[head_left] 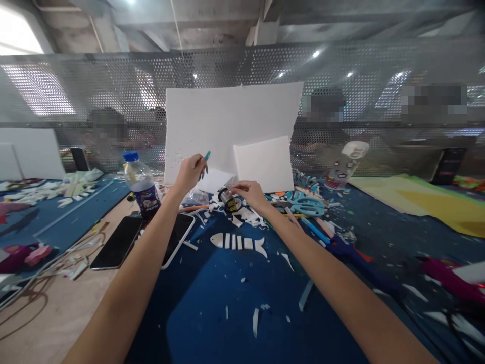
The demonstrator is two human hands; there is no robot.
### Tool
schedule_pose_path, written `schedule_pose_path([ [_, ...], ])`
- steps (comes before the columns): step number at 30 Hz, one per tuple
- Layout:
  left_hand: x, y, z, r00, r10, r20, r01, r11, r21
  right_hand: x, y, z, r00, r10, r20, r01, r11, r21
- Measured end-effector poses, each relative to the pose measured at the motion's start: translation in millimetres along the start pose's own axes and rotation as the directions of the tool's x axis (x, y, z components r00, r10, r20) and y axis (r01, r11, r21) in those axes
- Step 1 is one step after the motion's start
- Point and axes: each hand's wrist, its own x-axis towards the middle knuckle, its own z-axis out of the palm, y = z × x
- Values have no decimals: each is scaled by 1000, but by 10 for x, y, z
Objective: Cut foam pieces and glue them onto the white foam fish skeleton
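Note:
My left hand (192,173) is raised in front of a white foam board, its fingers curled with the tips together and teal nails showing. Whatever it may pinch is too small to make out. Lower and to the right, my right hand (250,194) has its fingers closed on a small silvery spool (232,203) with a black and yellow label, tilted among white scraps. Nearer to me on the blue mat lies a white fish shape (248,243), cut into several separate pieces set in a row from head to forked tail.
The white foam board (204,121) stands upright behind, a smaller white sheet (265,164) against it. A cola bottle (142,189) and two phones, one black (117,242), one white-edged (179,235), lie left. Teal scissors (308,205) and scraps are right; a decorated cup (337,172) stands farther.

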Motion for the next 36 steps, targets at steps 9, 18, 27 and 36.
schedule_pose_path([
  [9, -5, 15, 27, 996, -54, 70, 58, 997, -60, -9, -101, 28, 1000, -8, 15, 7, 998, 62],
  [18, 0, 59, 22, 994, -73, 87, 82, 992, -100, -49, -339, 23, 997, -43, 60, 29, 976, 217],
  [27, -10, 119, 26, 997, 3, 81, 7, 992, -126, -42, -460, 99, 1000, -11, 5, 9, 962, 274],
  [36, 22, 101, -22, 999, 26, 39, -22, 992, -123, -37, -417, 93, 998, 60, -3, -57, 963, 264],
])
